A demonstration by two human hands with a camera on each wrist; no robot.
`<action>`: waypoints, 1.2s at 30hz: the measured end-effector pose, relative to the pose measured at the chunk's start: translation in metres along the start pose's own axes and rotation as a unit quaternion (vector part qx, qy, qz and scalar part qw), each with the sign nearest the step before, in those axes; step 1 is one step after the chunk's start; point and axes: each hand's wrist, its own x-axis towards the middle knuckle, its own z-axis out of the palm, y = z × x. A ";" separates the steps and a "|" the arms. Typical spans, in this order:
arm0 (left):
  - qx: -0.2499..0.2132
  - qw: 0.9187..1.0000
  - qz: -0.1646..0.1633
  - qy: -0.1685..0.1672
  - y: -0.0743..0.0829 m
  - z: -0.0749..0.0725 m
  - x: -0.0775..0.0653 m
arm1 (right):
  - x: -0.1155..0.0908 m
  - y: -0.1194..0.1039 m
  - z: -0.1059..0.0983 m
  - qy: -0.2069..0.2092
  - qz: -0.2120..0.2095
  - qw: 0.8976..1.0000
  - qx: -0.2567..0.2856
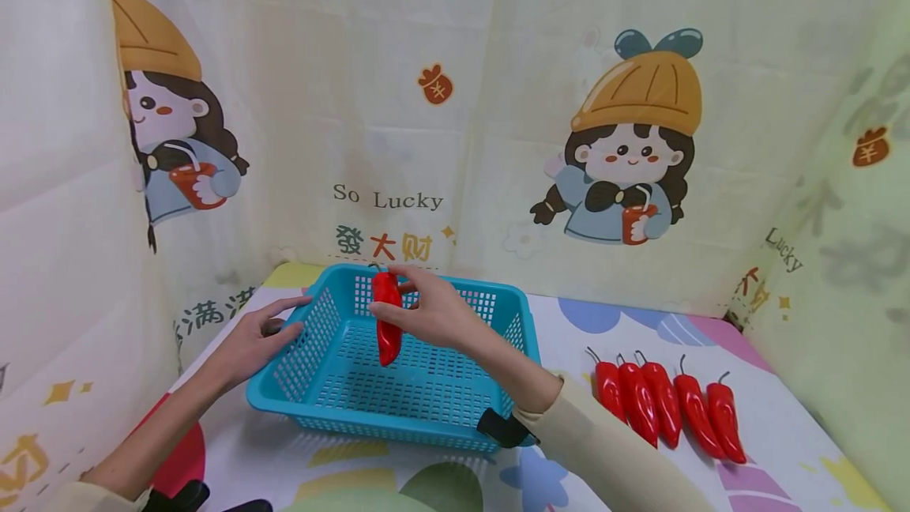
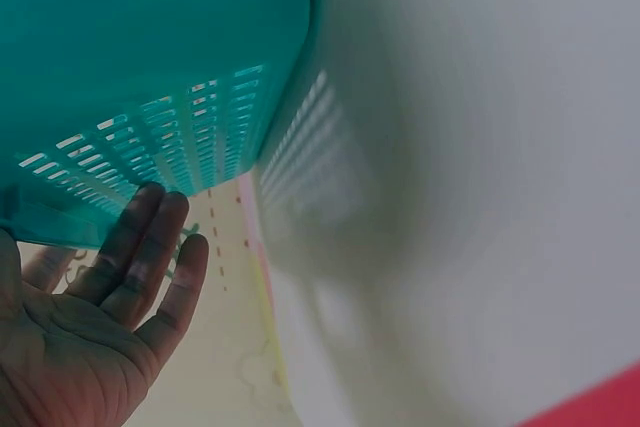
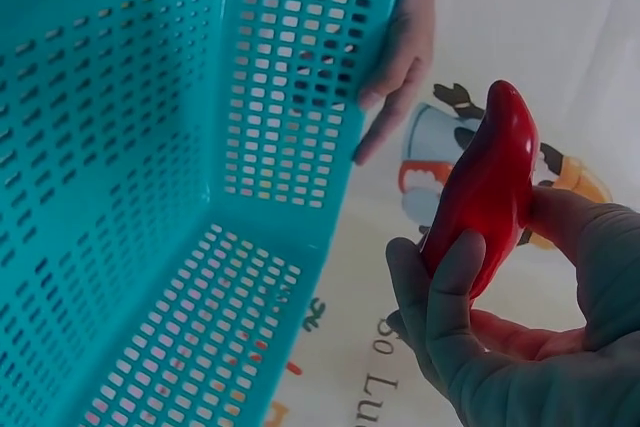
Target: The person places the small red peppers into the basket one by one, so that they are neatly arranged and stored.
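Note:
A glossy red chili pepper [image 1: 388, 322] with a thin dark stem hangs over the blue plastic basket [image 1: 391, 434]. My right hand [image 1: 426, 308] pinches it between thumb and fingers. In the right wrist view, the pepper [image 3: 490, 187] stands tip up in the right hand [image 3: 520, 347], beside the basket's wall [image 3: 290, 97]. At the basket's left rim, my left hand [image 1: 252, 342] holds the edge, with the thumb on top. The left wrist view shows several fingers of the left hand [image 2: 90, 337] below the rim, against the outer perforated wall.
Several red chili peppers [image 1: 661, 405] lie in a row on the patterned tablecloth [image 1: 569, 346], right of the basket. A printed curtain [image 1: 483, 125] hangs behind the table and along both sides. The right forearm [image 1: 515, 370] crosses over the basket's right part.

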 end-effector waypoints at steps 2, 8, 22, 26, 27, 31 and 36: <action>-0.002 1.000 0.000 0.000 0.001 0.000 -0.001 | 0.004 0.000 0.003 0.000 0.008 1.000 0.003; 0.000 1.000 0.000 0.002 0.001 0.000 0.000 | 0.018 0.002 0.012 0.005 0.046 0.999 -0.001; 0.002 1.000 -0.005 0.002 -0.001 0.000 0.000 | 0.041 0.007 0.031 -0.044 0.121 0.985 0.111; -0.001 1.000 -0.004 0.003 -0.002 -0.001 0.001 | 0.048 0.010 0.036 -0.057 0.153 0.977 0.138; -0.002 1.000 -0.004 0.003 -0.001 -0.001 0.000 | 0.049 0.011 0.037 -0.061 0.160 0.975 0.140; -0.004 1.000 -0.003 0.003 -0.001 -0.001 0.000 | 0.054 0.015 0.043 -0.079 0.182 0.969 0.146; -0.002 1.000 0.000 0.008 0.001 0.001 0.000 | 0.056 0.020 0.053 -0.099 0.197 0.965 0.142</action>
